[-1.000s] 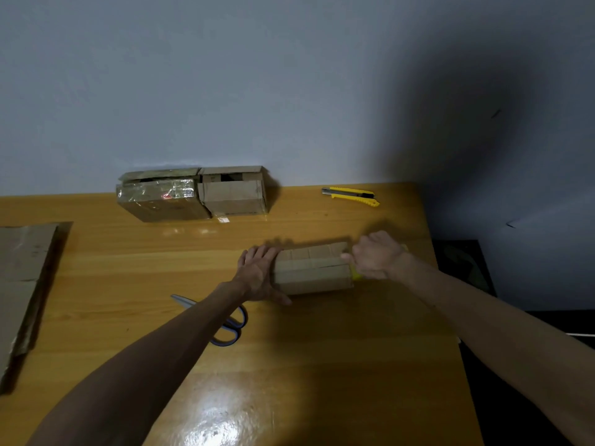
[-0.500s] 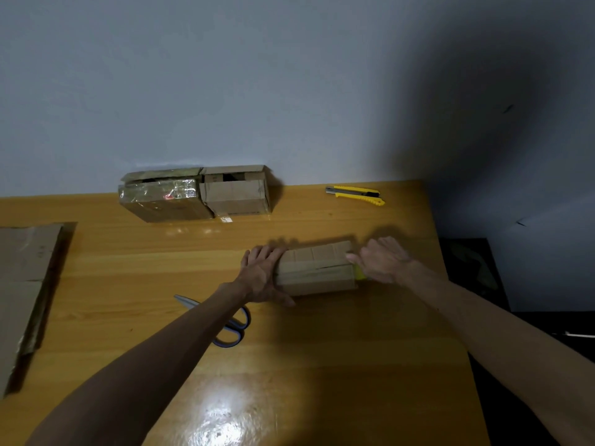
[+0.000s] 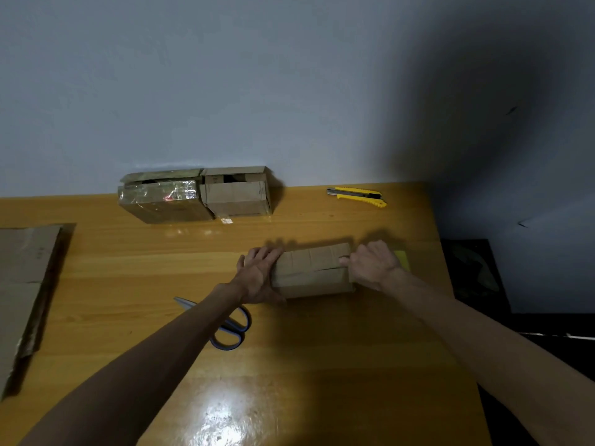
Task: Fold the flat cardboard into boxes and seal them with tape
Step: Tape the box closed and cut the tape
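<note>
A small brown cardboard box (image 3: 314, 272) lies on its side in the middle of the wooden table (image 3: 289, 365), its flap seam facing up. My left hand (image 3: 259, 276) presses flat against the box's left end, fingers straight. My right hand (image 3: 372, 265) is curled at the right end with its thumb on the box top. It grips a yellow tape roll (image 3: 402, 259), which is mostly hidden behind the hand.
Two finished boxes, one tape-wrapped (image 3: 161, 201) and one plain (image 3: 236, 194), stand against the back wall. A yellow utility knife (image 3: 357, 196) lies at the back right. Scissors (image 3: 225, 326) lie under my left forearm. Flat cardboard (image 3: 22, 284) lies at the left edge.
My right hand has shifted a little to the right along the box end, and the yellow tape now shows on the hand's right side. The left hand keeps pressing the box.
</note>
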